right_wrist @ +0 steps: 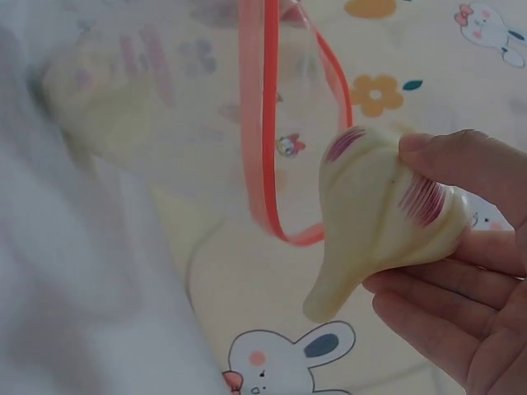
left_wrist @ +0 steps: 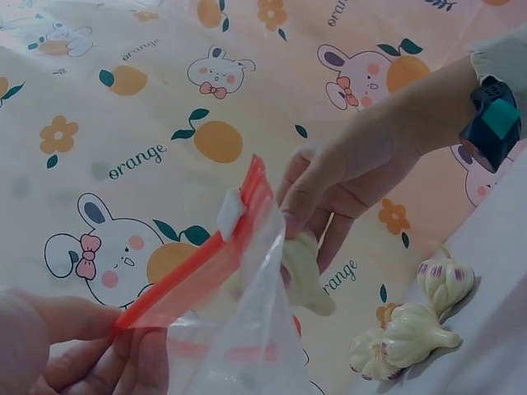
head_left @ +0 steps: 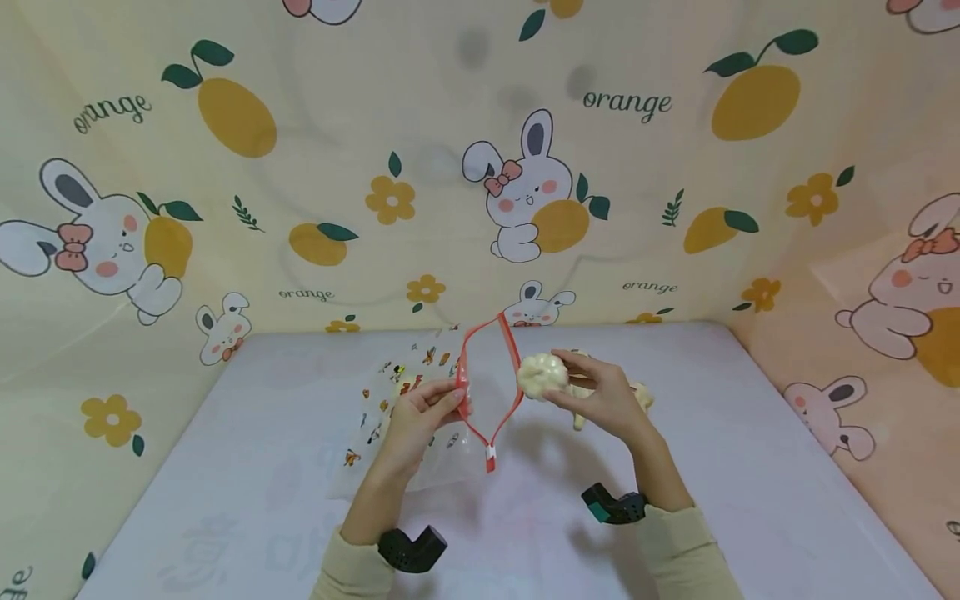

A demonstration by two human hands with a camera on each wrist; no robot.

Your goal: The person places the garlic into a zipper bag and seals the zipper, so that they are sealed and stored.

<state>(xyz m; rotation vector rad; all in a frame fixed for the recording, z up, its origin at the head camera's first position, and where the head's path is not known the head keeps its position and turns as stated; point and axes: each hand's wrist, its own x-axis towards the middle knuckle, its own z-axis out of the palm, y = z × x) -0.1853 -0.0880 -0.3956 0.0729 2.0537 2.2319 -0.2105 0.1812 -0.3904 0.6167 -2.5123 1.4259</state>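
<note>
Just right of the head frame's centre, my right hand [head_left: 603, 398], half closed, pinches the garlic bulb [head_left: 543, 376]: probably light, stiff, slippery, so round sides suit best. My left hand [head_left: 418, 421] pinches the limp bag [head_left: 420, 479].

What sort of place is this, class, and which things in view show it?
Probably an indoor tabletop corner set up for recording: a cloth printed with rabbits and oranges rises behind and beside a pale tabletop, and a black camera sits on each wrist.
</note>
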